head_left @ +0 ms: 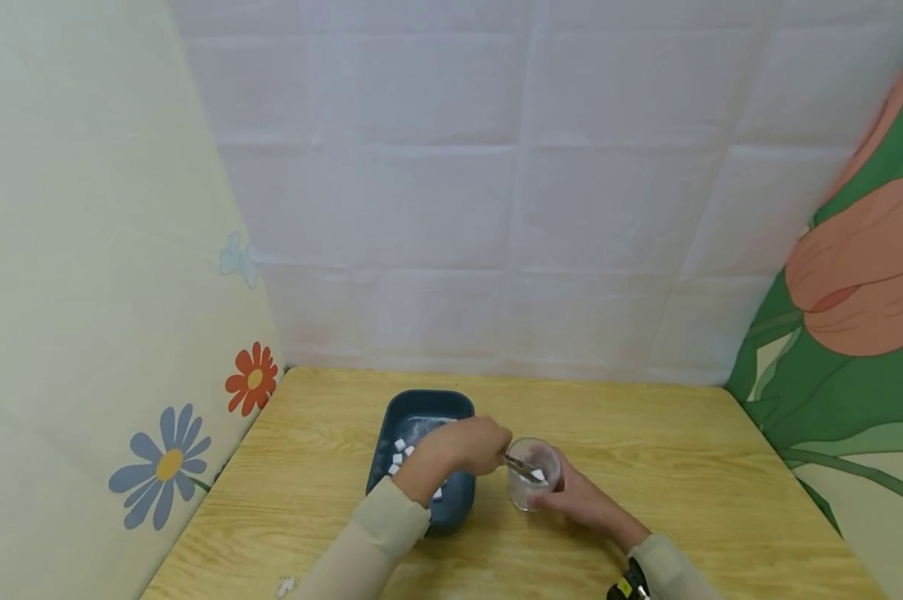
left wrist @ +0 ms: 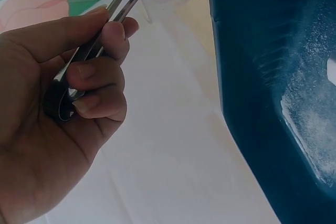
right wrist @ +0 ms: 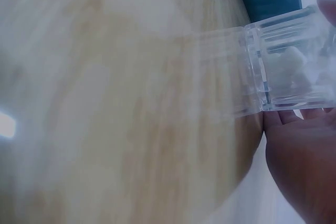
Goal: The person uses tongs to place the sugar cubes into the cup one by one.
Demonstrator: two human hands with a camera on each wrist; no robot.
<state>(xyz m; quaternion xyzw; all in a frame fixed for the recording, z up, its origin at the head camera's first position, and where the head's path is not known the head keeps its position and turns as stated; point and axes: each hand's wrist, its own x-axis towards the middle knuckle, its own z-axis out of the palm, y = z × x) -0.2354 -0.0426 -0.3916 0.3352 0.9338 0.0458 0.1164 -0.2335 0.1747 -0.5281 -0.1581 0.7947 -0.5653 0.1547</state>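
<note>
- I see the glass (head_left: 534, 473) low in the middle of the head view, standing on the table (head_left: 684, 467), just right of the blue tray (head_left: 421, 417).
- My left hand (head_left: 469, 444) sits over the tray's right edge, curled tight round the tongs (head_left: 522, 468); in the left wrist view the fingers (left wrist: 97, 77) wrap the handles (left wrist: 89, 51), pressing them together.
- The tongs' long axis runs from that hand down and to the right, tips inside the glass mouth with a white cube (head_left: 539, 475) at them. Whether the tips grip it I cannot tell.
- My right hand (head_left: 579, 500) holds the glass from the lower right, palm and fingers round its wall; the right wrist view shows the palm (right wrist: 299, 166) against the glass (right wrist: 289, 66), white cubes (right wrist: 286, 72) inside.
- More cubes (head_left: 400, 454) lie in the tray, left of the left hand, which is the nearer one.
</note>
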